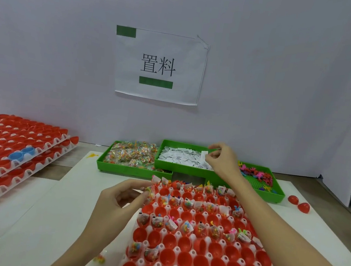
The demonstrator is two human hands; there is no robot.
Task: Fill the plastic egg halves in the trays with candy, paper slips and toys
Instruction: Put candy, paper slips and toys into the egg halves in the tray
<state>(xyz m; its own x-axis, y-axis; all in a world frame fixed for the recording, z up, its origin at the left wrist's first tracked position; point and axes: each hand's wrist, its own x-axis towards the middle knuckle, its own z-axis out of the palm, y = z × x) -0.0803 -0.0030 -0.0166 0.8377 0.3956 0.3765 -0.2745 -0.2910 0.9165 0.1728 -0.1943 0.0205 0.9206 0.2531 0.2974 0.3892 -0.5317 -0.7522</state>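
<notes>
While the left hand (124, 194) pinches a candy packet (150, 192) by the egg tray (202, 244), the right hand (221, 159) grasps one paper slip (204, 155) over the green bin (179, 168) and should lift just that one.

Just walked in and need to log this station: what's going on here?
A person is filling red egg halves in a white tray. The left hand pinches a candy packet at the tray's edge; the right hand pinches a paper slip over the middle green bin. A few rows hold fillings; many halves are empty.
</notes>
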